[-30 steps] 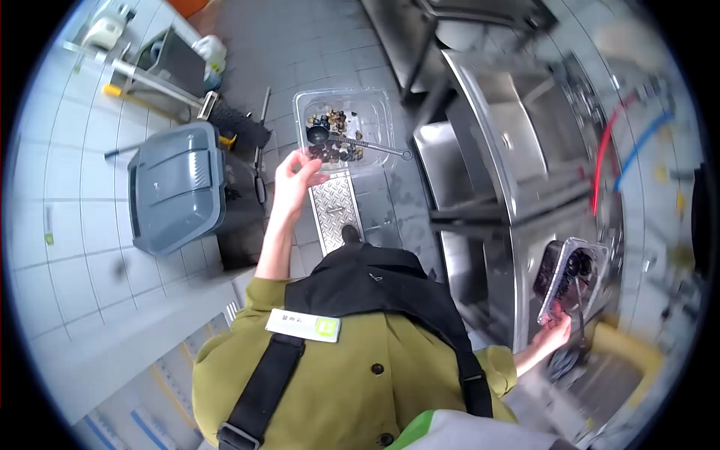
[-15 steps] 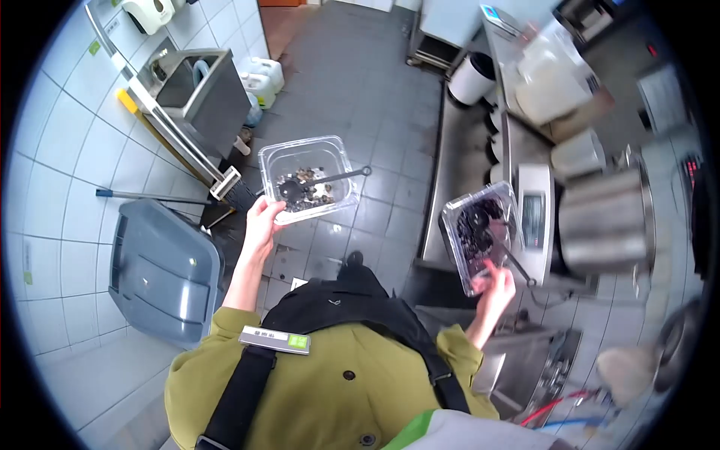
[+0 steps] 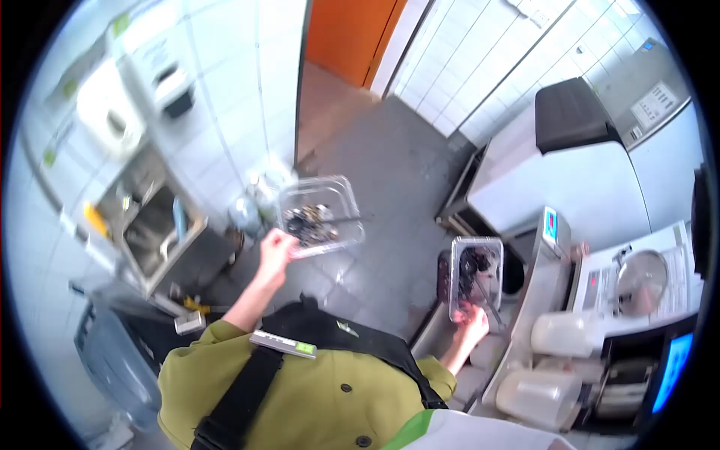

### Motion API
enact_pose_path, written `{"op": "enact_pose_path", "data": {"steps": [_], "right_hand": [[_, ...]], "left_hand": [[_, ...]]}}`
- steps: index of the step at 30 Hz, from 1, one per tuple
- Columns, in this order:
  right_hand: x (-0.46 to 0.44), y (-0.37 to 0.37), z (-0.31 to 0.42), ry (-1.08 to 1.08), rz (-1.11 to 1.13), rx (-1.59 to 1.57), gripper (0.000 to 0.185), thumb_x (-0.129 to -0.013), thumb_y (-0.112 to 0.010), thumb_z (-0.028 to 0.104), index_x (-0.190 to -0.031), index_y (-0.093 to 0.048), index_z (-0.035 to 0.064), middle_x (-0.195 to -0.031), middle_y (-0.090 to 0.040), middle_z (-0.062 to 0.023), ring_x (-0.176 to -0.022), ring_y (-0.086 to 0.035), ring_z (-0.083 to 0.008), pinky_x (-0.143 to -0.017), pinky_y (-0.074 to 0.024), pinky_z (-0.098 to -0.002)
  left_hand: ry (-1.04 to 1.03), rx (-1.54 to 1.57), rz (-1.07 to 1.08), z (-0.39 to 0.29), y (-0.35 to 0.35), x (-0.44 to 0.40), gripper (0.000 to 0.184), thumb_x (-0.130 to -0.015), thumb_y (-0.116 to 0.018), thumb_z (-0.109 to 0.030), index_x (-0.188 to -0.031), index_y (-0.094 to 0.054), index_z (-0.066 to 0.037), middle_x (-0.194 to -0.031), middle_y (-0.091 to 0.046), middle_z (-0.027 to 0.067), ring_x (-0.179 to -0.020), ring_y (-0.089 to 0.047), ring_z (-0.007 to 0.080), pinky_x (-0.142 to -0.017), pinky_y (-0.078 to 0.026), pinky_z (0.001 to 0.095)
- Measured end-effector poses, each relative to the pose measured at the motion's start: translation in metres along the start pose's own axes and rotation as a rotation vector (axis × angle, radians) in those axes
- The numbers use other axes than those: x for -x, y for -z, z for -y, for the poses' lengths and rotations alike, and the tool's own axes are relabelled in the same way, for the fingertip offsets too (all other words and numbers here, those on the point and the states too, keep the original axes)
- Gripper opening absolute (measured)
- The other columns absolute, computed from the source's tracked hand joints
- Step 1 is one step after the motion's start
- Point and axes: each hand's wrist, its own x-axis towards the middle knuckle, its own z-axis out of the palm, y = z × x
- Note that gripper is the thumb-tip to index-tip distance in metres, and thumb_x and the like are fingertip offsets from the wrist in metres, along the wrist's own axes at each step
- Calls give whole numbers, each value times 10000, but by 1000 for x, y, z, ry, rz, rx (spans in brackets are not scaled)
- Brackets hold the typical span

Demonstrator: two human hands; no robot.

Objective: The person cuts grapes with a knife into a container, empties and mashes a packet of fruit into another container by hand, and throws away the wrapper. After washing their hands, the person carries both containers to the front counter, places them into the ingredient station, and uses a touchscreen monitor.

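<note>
My left hand [image 3: 276, 251] grips the near left corner of a clear plastic container [image 3: 341, 196]. Inside lie mixed dark and pale bits, with a dark long-handled spoon [image 3: 343, 220] whose handle sticks out over the right rim. On the other side, my right hand [image 3: 471, 326] is closed on the near end of a second clear container [image 3: 492, 283]. Dark, wet-looking contents cling to its bottom and walls. Another long-handled dark spoon [image 3: 468, 264] rests in it, its handle pointing toward me. Both containers are held up above the floor, apart from each other.
Ahead stretches grey tiled floor [image 3: 405, 150] toward an orange door [image 3: 349, 37]. A steel sink [image 3: 161, 232] and a grey bin [image 3: 112, 367] stand at left. Along the right runs a counter with a scale [image 3: 551, 225] and white plastic jugs [image 3: 540, 394]; a large white cabinet [image 3: 555, 180] stands beyond.
My view has moved forward and turned, bringing the orange door and white cabinet into sight. Both containers stay in my hands; the right one now points more straight ahead.
</note>
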Motion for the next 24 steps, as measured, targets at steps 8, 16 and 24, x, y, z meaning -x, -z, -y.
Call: {"op": "enact_pose_path", "data": {"steps": [8, 16, 24], "right_hand": [[-260, -193, -10, 82, -95, 91, 125, -749, -498, 110, -680, -469, 9, -607, -502, -55, -403, -462, -119, -359, -403, -229], [-493, -513, -21, 112, 297, 164, 110, -734, -502, 89, -676, -510, -3, -563, -503, -29, -388, -421, -78, -345, -331, -206], [-599, -840, -68, 26, 592, 118, 154, -751, -490, 124, -721, -490, -27, -600, -534, -107, -353, -473, -151, -308, -362, -249]], "left_hand": [[190, 216, 356, -34, -248, -284, 72, -754, -491, -63, -729, -424, -67, -792, -516, 61, -587, -579, 197, -556, -504, 331], [-30, 196, 40, -126, -329, -496, 78, -754, -501, -55, -704, -445, -73, -603, -488, 16, -502, -527, 118, -491, -471, 264], [-157, 351, -351, -177, -297, -729, 121, -752, -496, -54, -658, -420, -69, -586, -499, 33, -464, -518, 133, -428, -450, 245]]}}
